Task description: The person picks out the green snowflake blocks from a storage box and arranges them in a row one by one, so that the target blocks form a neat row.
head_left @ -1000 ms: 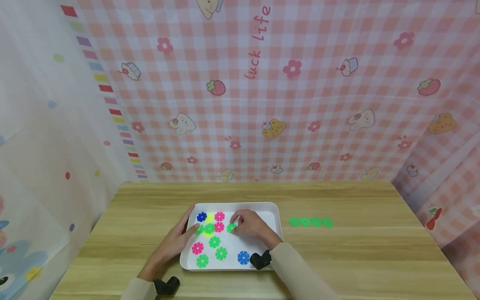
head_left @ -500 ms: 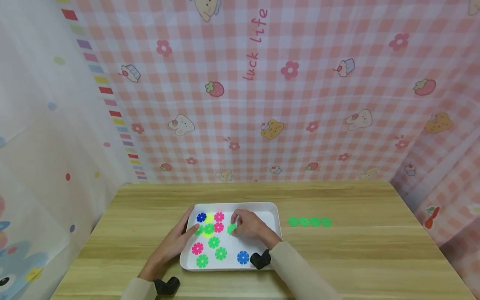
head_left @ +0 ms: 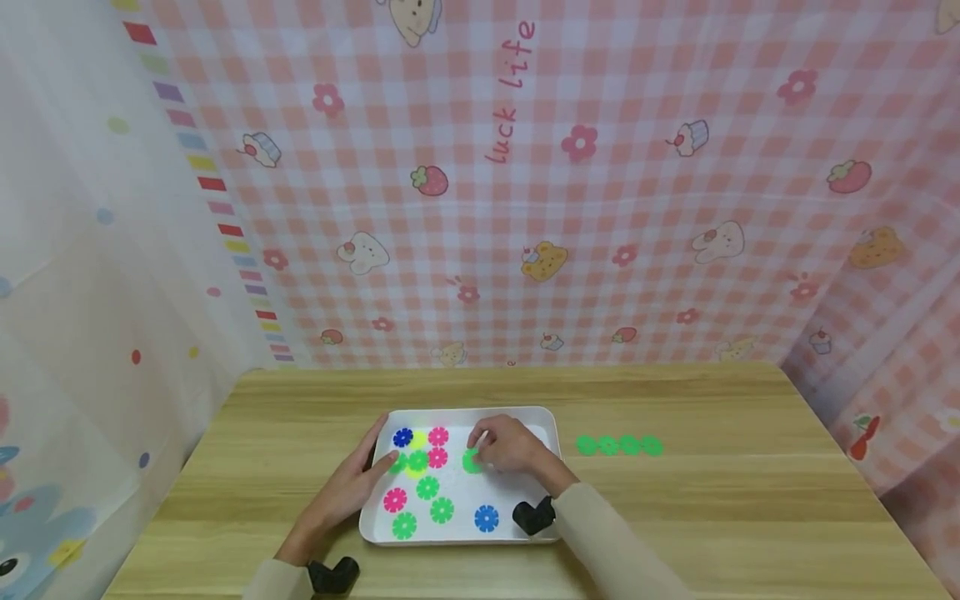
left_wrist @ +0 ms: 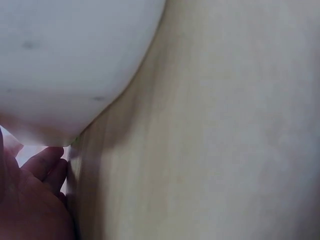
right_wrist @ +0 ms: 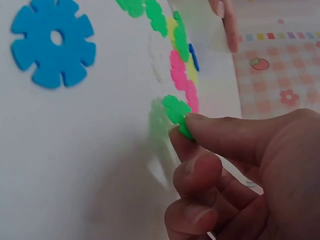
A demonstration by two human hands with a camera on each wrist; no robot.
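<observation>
In the head view a white tray (head_left: 517,500) lies on the table, holding notched plastic building discs in green, pink, yellow and blue. My right hand (head_left: 513,446) is over its right half, pinching a green disc (right_wrist: 176,111) between thumb and forefinger; the right wrist view shows the disc tilted above the tray floor. At the tray's left side, my left hand (head_left: 351,479) grips the wall, thumb over the rim and fingers outside. Near the front, a blue disc (head_left: 486,518) lies apart. To its left are a green disc (head_left: 442,510) and a pink disc (head_left: 395,500).
Right of the tray, several green discs (head_left: 619,446) sit in a row on the wooden table (head_left: 720,517). Behind the table hangs a checked pink cloth (head_left: 480,217). Each wrist has a black device strapped on, such as the one (head_left: 333,575) at the left sleeve.
My right hand has shifted slightly right, carrying the green disc with it. My left hand stays at the tray's left side.
</observation>
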